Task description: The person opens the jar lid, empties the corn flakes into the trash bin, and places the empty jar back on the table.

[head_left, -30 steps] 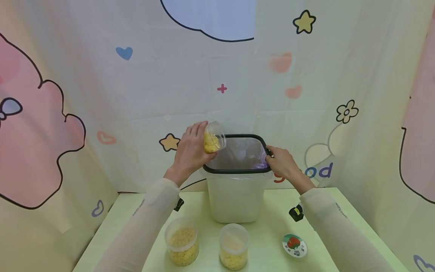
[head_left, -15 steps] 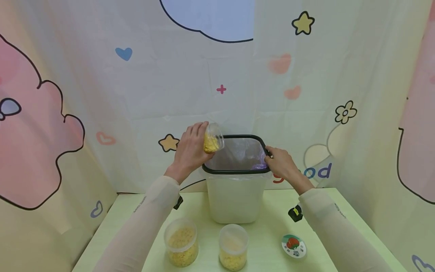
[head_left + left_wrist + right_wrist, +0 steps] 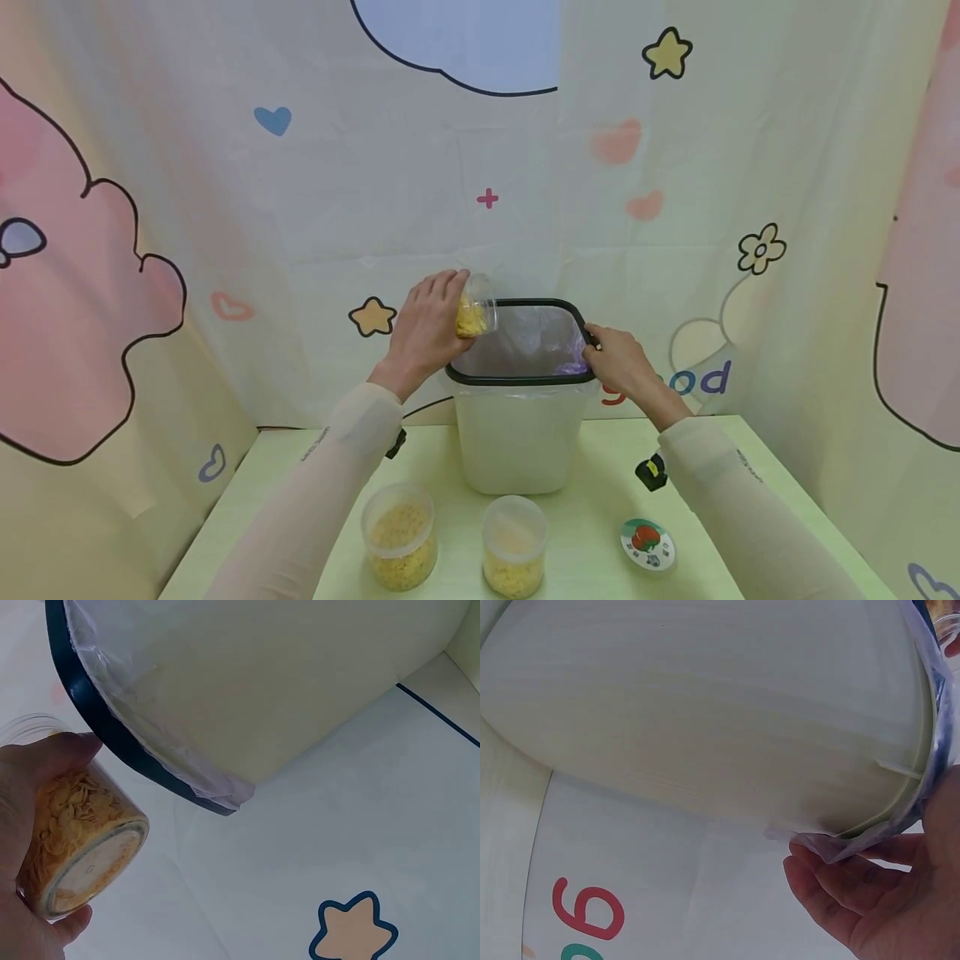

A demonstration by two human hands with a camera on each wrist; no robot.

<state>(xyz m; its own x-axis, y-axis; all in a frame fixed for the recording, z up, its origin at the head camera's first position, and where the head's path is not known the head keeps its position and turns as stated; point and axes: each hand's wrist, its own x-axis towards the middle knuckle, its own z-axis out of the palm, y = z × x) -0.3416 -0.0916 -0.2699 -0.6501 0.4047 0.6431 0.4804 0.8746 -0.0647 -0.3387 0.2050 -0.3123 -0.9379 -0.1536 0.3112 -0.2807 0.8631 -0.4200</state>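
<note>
My left hand [image 3: 424,329] grips a small clear plastic jar [image 3: 476,310] of yellow flakes, tipped on its side with its mouth toward the trash bin [image 3: 517,442]. In the left wrist view the flakes [image 3: 75,810] lie inside the jar, its round base facing the camera. The white bin stands upright with a black rim [image 3: 525,380] and a thin liner bag [image 3: 517,337] inside. At the bin's right side my right hand [image 3: 624,360] holds the rim, thumb above; in the right wrist view its curled fingers [image 3: 825,889] lie under the liner's purple edge [image 3: 840,846].
Two clear tubs of yellow food stand in front, a wider tub [image 3: 400,537] at left and a narrower tub [image 3: 514,547] in the middle. A round lid with a tomato picture [image 3: 648,544] lies right. A small black object [image 3: 652,472] sits near my right sleeve. Behind hangs a printed curtain [image 3: 375,167].
My left hand has shifted slightly right and tipped the jar a little more toward the bin. My right hand stays on the rim.
</note>
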